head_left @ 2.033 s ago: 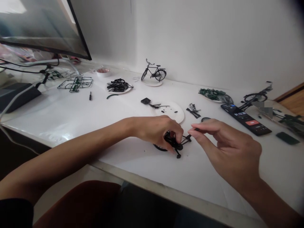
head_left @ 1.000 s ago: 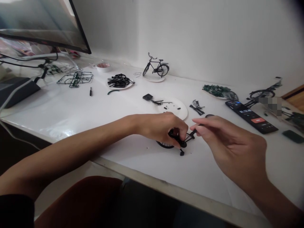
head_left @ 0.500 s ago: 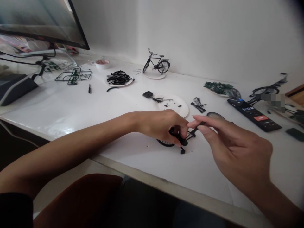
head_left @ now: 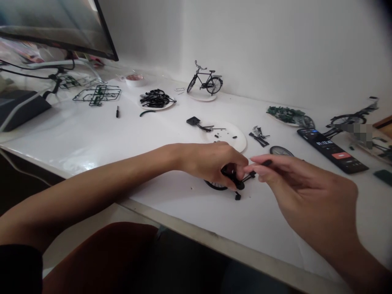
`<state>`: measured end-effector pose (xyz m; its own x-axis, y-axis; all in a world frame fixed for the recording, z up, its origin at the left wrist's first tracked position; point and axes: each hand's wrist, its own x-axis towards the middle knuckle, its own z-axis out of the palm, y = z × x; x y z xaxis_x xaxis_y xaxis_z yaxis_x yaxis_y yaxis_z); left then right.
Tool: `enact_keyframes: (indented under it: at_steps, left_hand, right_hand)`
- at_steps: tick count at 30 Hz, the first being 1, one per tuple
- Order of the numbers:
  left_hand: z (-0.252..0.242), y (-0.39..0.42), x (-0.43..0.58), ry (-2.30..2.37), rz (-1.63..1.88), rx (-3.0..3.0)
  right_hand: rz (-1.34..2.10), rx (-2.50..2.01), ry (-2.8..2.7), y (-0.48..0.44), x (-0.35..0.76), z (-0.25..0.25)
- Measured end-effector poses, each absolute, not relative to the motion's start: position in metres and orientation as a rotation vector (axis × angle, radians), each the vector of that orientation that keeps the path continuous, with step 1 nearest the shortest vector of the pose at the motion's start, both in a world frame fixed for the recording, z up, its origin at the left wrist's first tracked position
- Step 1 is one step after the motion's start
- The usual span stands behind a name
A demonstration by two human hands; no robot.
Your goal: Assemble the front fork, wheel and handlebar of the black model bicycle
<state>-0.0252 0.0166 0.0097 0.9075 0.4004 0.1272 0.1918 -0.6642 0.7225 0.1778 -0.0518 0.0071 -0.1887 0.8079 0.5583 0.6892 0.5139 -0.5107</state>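
My left hand (head_left: 225, 161) is closed around the black frame of a partly built model bicycle (head_left: 216, 185). A spoked wheel shows below my palm, and a pedal (head_left: 237, 196) points toward the table's front edge. Much of the frame is hidden behind my fingers. My right hand (head_left: 301, 188) pinches a slim black stick-like piece (head_left: 267, 163) between thumb and forefinger. The fingertips of both hands meet close above the bicycle; whether the piece touches it is hidden. A loose wheel (head_left: 281, 151) lies just behind my right hand.
Small parts lie on a white plate (head_left: 240, 130), with grey and black pieces (head_left: 259, 135) beside it. Farther back are a finished model bicycle (head_left: 204, 81), black parts (head_left: 157, 99), green parts (head_left: 284, 114) and sprues (head_left: 98, 94). A phone (head_left: 332, 151) lies right; a small screwdriver (head_left: 117, 111) left.
My right fingers have slid slightly down the slim black piece, closer to my left fingertips. My left hand keeps its grip on the bicycle. The whole view has shifted a little.
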Motion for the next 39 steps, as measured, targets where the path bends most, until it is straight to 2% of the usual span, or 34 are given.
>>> enact_keyframes:
  at_steps: [7, 14, 24, 31, 39]
  left_hand:
    - [0.009, 0.016, -0.027, 0.428, 0.345, 2.27]
    - [0.007, 0.018, -0.026, 0.383, 0.374, 2.311]
    - [0.008, 0.017, -0.025, 0.409, 0.362, 2.295]
    - [0.006, 0.017, -0.026, 0.386, 0.385, 2.306]
    - [0.005, 0.018, -0.026, 0.424, 0.369, 2.288]
  right_hand:
    - [0.177, -1.251, -1.877, -0.048, 0.176, 0.007]
    - [0.169, -1.13, -2.051, -0.053, 0.184, 0.006]
    - [0.11, -1.325, -1.845, -0.056, 0.172, 0.011]
    - [0.04, -1.378, -1.899, -0.057, 0.171, 0.011]
    - [0.31, -1.204, -1.918, -0.045, 0.184, 0.009]
